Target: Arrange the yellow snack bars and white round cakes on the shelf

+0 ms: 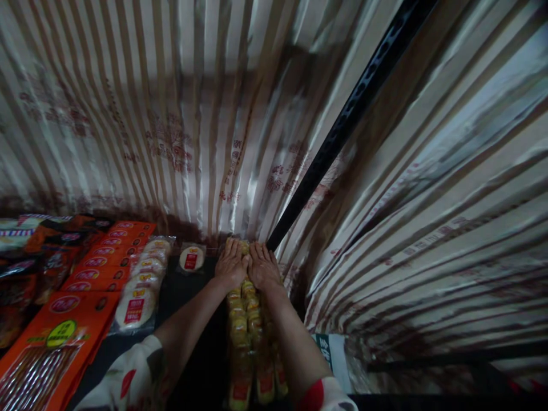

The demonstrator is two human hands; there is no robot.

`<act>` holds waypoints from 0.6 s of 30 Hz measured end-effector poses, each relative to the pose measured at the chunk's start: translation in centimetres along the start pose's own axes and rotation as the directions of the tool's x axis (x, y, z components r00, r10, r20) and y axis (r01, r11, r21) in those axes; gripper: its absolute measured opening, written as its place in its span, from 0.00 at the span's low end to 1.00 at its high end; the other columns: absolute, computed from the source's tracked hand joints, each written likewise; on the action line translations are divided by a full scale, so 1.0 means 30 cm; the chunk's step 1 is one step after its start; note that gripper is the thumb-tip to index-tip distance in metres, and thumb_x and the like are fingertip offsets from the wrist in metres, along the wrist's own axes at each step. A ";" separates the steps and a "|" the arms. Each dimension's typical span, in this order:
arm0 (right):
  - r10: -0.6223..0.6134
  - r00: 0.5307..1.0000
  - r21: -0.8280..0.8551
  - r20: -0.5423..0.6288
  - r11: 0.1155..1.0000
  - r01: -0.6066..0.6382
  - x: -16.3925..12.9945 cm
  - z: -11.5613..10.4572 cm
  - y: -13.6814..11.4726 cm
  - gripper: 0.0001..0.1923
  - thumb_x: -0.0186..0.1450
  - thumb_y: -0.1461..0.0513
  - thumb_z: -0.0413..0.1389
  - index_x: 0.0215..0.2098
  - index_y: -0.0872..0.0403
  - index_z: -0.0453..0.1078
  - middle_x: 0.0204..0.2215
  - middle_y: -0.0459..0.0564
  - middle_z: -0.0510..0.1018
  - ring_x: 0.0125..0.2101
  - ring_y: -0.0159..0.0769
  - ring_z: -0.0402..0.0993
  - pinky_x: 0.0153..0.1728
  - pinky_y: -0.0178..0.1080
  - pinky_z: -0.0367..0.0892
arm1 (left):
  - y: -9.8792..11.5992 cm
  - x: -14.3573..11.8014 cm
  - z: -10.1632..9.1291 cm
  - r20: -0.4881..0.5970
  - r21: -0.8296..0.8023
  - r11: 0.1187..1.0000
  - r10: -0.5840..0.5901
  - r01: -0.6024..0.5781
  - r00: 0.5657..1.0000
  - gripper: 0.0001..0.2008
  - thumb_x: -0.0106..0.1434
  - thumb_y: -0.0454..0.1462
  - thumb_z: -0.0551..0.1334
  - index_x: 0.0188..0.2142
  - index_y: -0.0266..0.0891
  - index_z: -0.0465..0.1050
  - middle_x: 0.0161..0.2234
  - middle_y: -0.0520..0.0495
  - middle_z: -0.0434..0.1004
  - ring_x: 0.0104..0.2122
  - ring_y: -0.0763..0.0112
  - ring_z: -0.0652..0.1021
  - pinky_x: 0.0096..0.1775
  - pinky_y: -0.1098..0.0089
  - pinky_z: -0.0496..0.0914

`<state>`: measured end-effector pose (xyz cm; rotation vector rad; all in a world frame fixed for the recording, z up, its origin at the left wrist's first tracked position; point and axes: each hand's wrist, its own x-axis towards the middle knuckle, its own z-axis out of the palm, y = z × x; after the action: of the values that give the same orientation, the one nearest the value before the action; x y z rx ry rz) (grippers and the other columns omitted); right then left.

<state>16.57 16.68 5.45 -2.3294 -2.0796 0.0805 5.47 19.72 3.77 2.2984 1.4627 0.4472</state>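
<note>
My left hand (232, 263) and my right hand (262, 266) lie side by side, palms down, on the far end of a row of yellow wrapped snack packs (246, 337) that runs along a dark shelf (188, 319). Both hands press flat on the packs near the back wall, with fingers close together and thumbs touching. My forearms stretch over the row, and my patterned sleeves show at the bottom edge.
A row of round cakes in clear bags (141, 285) lies to the left, and one single round cake (191, 258) sits at the back. Orange packets (96, 268) stack further left. A striped foil curtain (180, 114) hangs behind; a black perforated upright (342, 125) slants at right.
</note>
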 end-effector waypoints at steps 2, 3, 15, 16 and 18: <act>0.008 1.000 -0.002 -0.019 1.000 -0.008 0.004 -0.006 -0.002 0.28 0.68 0.56 0.32 0.65 0.55 0.45 0.65 0.48 0.46 0.64 0.41 0.35 0.61 0.46 0.35 | 0.000 -0.002 -0.013 0.025 -0.025 1.000 -0.001 0.001 1.000 0.29 0.67 0.44 0.39 0.62 0.27 0.50 0.65 0.39 0.39 0.64 0.61 0.40 0.62 0.59 0.46; 0.008 0.999 -0.003 -0.033 1.000 -0.008 0.005 -0.009 -0.003 0.28 0.68 0.56 0.33 0.65 0.53 0.45 0.65 0.48 0.44 0.64 0.41 0.34 0.61 0.47 0.35 | -0.002 -0.003 -0.020 0.026 -0.037 0.999 -0.001 0.001 1.000 0.29 0.67 0.44 0.39 0.62 0.30 0.50 0.65 0.40 0.38 0.64 0.60 0.40 0.62 0.58 0.46; -0.056 0.997 -0.039 0.056 0.998 0.058 -0.006 -0.003 -0.017 0.27 0.69 0.55 0.32 0.66 0.47 0.40 0.66 0.44 0.41 0.64 0.44 0.28 0.61 0.49 0.33 | -0.009 -0.023 0.036 -0.067 -0.084 0.996 0.031 -0.037 0.997 0.30 0.68 0.43 0.35 0.62 0.22 0.49 0.64 0.37 0.44 0.64 0.62 0.41 0.64 0.60 0.42; -0.058 0.996 -0.050 0.061 0.997 0.061 -0.006 0.002 -0.014 0.27 0.69 0.56 0.32 0.66 0.48 0.39 0.66 0.43 0.40 0.64 0.43 0.28 0.61 0.49 0.33 | -0.004 -0.026 0.044 -0.089 -0.088 0.996 0.024 -0.032 0.996 0.31 0.68 0.43 0.36 0.62 0.22 0.49 0.64 0.37 0.44 0.64 0.61 0.40 0.64 0.59 0.42; -0.063 0.996 -0.075 0.059 0.995 0.067 -0.005 0.012 -0.009 0.27 0.69 0.57 0.32 0.66 0.48 0.38 0.66 0.43 0.39 0.64 0.42 0.25 0.61 0.49 0.33 | 0.004 -0.029 0.054 -0.117 -0.097 0.995 0.004 -0.015 0.993 0.31 0.67 0.44 0.37 0.62 0.22 0.48 0.64 0.36 0.43 0.64 0.60 0.40 0.63 0.58 0.43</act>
<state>16.27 16.56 5.10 -2.3259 -2.2214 0.0666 5.94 18.64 2.34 2.2367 1.4503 0.6515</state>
